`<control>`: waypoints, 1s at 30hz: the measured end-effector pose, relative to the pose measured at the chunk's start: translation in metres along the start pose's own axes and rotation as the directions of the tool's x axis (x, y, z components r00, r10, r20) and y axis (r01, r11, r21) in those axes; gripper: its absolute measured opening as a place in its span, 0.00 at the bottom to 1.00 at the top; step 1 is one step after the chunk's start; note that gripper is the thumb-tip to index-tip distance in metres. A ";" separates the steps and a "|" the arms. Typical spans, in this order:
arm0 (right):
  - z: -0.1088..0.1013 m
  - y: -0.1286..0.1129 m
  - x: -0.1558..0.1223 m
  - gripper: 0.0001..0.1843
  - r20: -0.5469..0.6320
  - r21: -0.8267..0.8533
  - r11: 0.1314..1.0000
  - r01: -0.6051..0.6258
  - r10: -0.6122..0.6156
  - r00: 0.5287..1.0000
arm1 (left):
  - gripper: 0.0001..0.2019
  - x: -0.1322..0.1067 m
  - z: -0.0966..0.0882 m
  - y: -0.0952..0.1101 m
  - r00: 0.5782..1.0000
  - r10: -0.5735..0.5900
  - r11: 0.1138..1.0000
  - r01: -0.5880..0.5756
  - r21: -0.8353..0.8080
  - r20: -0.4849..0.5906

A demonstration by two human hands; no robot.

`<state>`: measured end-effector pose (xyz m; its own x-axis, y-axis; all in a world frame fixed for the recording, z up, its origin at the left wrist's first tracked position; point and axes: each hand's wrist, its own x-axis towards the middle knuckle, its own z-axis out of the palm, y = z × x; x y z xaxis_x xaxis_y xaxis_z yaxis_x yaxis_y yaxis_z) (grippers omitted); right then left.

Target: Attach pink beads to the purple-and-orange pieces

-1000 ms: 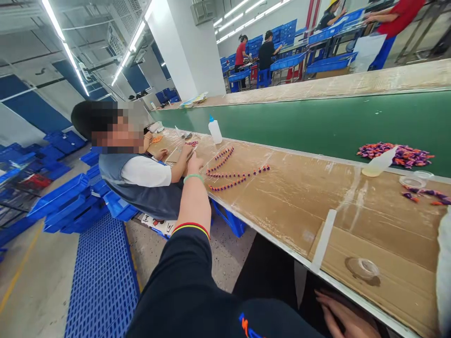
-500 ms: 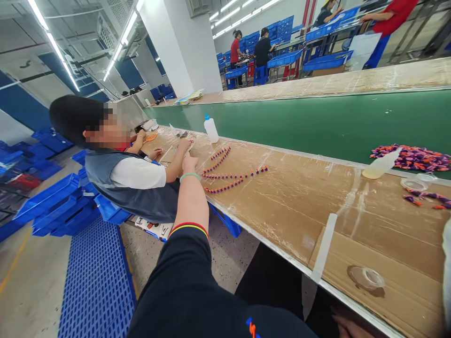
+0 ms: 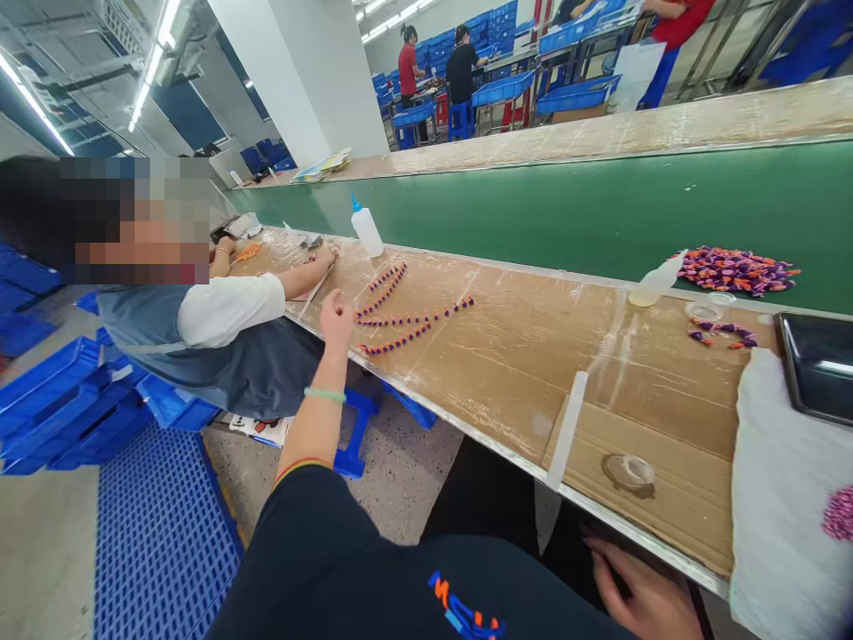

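My left hand (image 3: 338,318), with a pale green bangle on the wrist, hovers over the near table edge beside the co-worker. Its fingers are curled together; whatever may be in them is too small or hidden to make out. Just right of it, rows of small orange and purple pieces (image 3: 400,338) lie on the brown covered table (image 3: 506,356). Low in the view, my right hand (image 3: 643,587) rests near my lap below the table edge, its fingers loosely stretched and holding nothing visible.
A co-worker's hand (image 3: 323,258) is on the table at left. A white bottle with blue cap (image 3: 368,233) stands behind the rows. Farther right are a tipped squeeze bottle (image 3: 657,283), an orange-purple pile (image 3: 739,271), a clear round dish (image 3: 630,473), a white cloth (image 3: 773,498) and a black tray (image 3: 819,360).
My left hand has drawn back from the co-worker's hands towards me. The view has swung right, bringing the black tray, white cloth and more of my right hand into sight.
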<state>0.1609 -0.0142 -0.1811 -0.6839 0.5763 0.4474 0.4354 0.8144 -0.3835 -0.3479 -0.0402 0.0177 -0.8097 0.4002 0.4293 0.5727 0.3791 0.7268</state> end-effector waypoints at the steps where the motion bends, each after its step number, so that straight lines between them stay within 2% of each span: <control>1: 0.000 0.000 0.000 0.17 0.002 -0.004 1.000 -0.013 0.013 1.000 | 0.13 -0.026 0.002 -0.001 0.999 -0.005 0.999 0.006 -0.040 0.037; 3: -0.001 0.000 0.000 0.16 0.017 0.000 1.000 -0.005 0.005 1.000 | 0.11 -0.084 0.010 -0.001 0.986 0.015 0.991 0.007 -0.132 0.167; 6: -0.002 -0.001 0.002 0.15 0.019 0.005 1.000 0.030 -0.030 0.999 | 0.07 -0.157 0.026 0.004 0.932 0.078 0.960 0.026 -0.278 0.354; 7: -0.003 -0.001 0.003 0.15 0.016 0.006 0.999 0.037 -0.037 0.999 | 0.07 -0.172 0.032 0.006 0.922 0.087 0.947 0.041 -0.318 0.378; 9: -0.003 -0.001 0.004 0.15 0.007 0.006 0.999 0.045 -0.045 0.999 | 0.05 -0.186 0.043 0.008 0.923 0.072 0.919 0.086 -0.384 0.379; 14: 0.001 0.002 0.004 0.15 -0.020 -0.011 0.988 0.151 -0.152 0.988 | 0.07 -0.170 0.060 -0.002 0.966 -0.117 0.807 0.229 -0.544 0.232; 16: 0.004 0.001 0.003 0.15 -0.014 -0.016 0.986 0.168 -0.168 0.986 | 0.09 -0.161 0.064 -0.008 0.963 -0.217 0.742 0.269 -0.614 0.160; 19: 0.010 0.000 -0.001 0.16 0.011 -0.026 0.992 0.124 -0.124 0.992 | 0.12 -0.153 0.068 -0.015 0.934 -0.342 0.636 0.310 -0.707 0.101; 22: 0.014 0.000 -0.005 0.18 0.028 -0.050 0.997 0.061 -0.059 0.998 | 0.10 -0.146 0.068 -0.020 0.896 -0.432 0.534 0.350 -0.770 0.108; 25: 0.015 -0.001 -0.006 0.18 0.052 -0.054 0.998 0.017 -0.014 0.999 | 0.07 -0.143 0.065 -0.024 0.867 -0.479 0.469 0.384 -0.796 0.136; 27: 0.014 -0.004 -0.006 0.18 0.062 -0.054 0.998 -0.020 0.024 0.998 | 0.06 -0.144 0.063 -0.025 0.862 -0.484 0.461 0.397 -0.793 0.150; 30: 0.012 -0.008 -0.005 0.18 0.077 -0.053 0.995 -0.084 0.088 0.993 | 0.08 -0.151 0.063 -0.023 0.877 -0.451 0.502 0.404 -0.765 0.167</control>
<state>0.1538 -0.0244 -0.1898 -0.6859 0.6390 0.3482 0.5220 0.7654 -0.3765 -0.2311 -0.0565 -0.0977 -0.9470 0.3187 -0.0410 -0.1374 -0.2861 0.9483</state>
